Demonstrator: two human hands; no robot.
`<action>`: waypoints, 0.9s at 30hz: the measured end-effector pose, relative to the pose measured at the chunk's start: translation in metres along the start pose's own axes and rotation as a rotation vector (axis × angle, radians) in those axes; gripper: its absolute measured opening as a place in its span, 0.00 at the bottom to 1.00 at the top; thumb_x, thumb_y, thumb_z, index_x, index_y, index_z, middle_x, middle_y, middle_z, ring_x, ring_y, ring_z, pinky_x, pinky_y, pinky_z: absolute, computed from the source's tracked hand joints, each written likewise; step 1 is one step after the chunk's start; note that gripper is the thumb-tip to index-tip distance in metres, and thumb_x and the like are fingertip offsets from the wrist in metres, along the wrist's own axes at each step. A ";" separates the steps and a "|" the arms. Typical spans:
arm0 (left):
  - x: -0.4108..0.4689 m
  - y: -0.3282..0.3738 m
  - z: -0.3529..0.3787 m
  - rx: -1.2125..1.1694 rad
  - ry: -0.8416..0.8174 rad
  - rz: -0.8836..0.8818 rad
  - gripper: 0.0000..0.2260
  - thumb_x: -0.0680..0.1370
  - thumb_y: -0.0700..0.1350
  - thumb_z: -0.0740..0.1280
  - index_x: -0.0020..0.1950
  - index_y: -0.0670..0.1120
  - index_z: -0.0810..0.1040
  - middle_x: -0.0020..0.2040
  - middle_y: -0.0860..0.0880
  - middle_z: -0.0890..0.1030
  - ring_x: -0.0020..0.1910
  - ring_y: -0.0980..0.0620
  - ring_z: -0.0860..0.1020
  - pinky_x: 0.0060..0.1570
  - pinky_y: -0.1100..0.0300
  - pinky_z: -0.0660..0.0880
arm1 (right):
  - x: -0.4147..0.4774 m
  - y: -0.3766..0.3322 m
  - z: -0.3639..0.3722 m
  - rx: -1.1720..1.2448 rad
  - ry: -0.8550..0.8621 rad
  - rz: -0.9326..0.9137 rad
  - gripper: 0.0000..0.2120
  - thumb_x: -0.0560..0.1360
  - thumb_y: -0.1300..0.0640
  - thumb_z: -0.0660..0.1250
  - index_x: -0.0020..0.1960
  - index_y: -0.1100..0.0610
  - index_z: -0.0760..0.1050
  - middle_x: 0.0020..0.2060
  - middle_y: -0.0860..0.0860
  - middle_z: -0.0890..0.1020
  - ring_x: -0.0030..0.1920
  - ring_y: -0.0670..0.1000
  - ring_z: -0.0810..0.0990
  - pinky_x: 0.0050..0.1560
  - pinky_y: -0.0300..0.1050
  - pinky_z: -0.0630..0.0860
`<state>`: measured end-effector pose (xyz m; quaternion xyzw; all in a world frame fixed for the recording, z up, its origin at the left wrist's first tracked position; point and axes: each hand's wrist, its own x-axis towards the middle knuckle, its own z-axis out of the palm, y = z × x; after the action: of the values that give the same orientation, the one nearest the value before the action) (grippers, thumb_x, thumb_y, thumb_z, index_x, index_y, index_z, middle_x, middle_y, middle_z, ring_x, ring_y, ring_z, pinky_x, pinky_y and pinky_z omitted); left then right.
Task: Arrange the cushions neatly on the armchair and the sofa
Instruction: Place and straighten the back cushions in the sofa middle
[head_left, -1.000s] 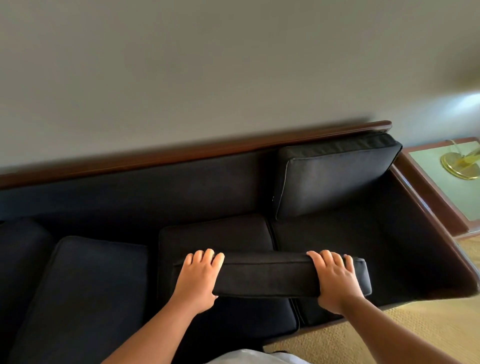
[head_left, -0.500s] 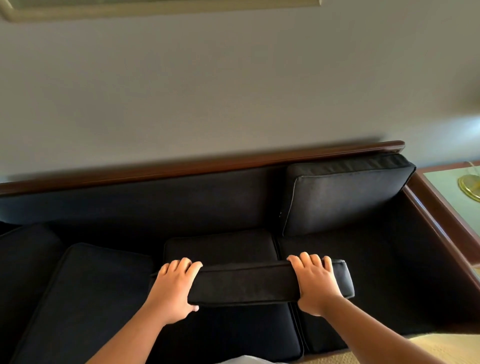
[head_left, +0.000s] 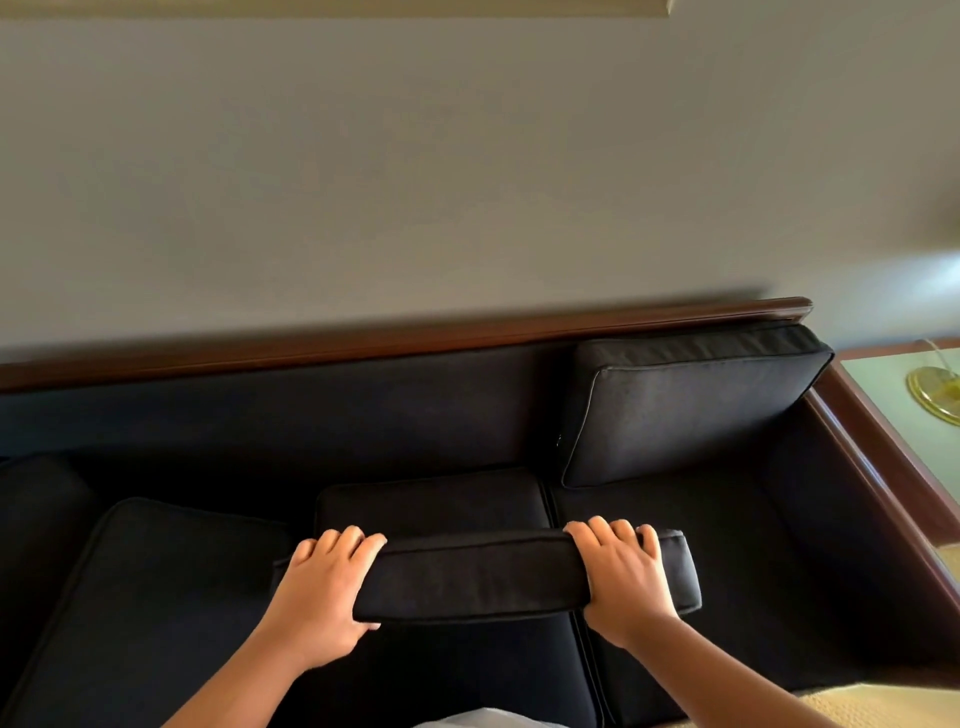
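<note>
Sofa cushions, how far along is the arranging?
Done: one back cushion stands against the sofa backrest at the right end. In hand: the left hand and right hand grip a second black cushion above the seat. Left: the backrest's middle and left stretches are bare, a loose cushion lies on the left seat, and the armchair is out of view.

Head camera looks down, close over sofa (head_left: 363, 415).

Cushion (head_left: 483, 574) matt black cloth; sofa (head_left: 363, 343) rail glossy wood, probably.
</note>
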<state>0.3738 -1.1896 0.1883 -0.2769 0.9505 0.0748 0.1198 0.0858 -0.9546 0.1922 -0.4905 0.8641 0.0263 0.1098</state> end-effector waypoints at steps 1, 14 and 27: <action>-0.001 -0.005 -0.004 0.004 0.005 -0.020 0.45 0.54 0.67 0.80 0.68 0.53 0.75 0.57 0.56 0.76 0.53 0.53 0.79 0.53 0.51 0.78 | 0.007 -0.005 -0.005 0.001 0.010 -0.009 0.40 0.50 0.50 0.79 0.61 0.43 0.74 0.48 0.41 0.76 0.49 0.51 0.78 0.58 0.55 0.72; 0.038 -0.045 -0.012 0.011 -0.053 -0.216 0.48 0.48 0.55 0.87 0.66 0.47 0.77 0.55 0.49 0.78 0.51 0.44 0.80 0.49 0.45 0.78 | 0.107 -0.043 -0.010 -0.087 -0.094 -0.049 0.47 0.51 0.51 0.82 0.69 0.47 0.72 0.54 0.47 0.75 0.54 0.55 0.76 0.62 0.57 0.68; 0.216 -0.107 -0.065 0.021 -0.083 -0.239 0.66 0.59 0.75 0.74 0.82 0.54 0.37 0.81 0.40 0.34 0.81 0.36 0.44 0.77 0.41 0.50 | 0.250 -0.022 -0.025 0.024 -0.172 0.193 0.64 0.71 0.43 0.78 0.79 0.44 0.25 0.80 0.56 0.32 0.80 0.61 0.32 0.76 0.72 0.44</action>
<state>0.2434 -1.4027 0.1847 -0.3839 0.9055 0.0616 0.1698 -0.0236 -1.1804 0.1640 -0.3997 0.8948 0.0685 0.1865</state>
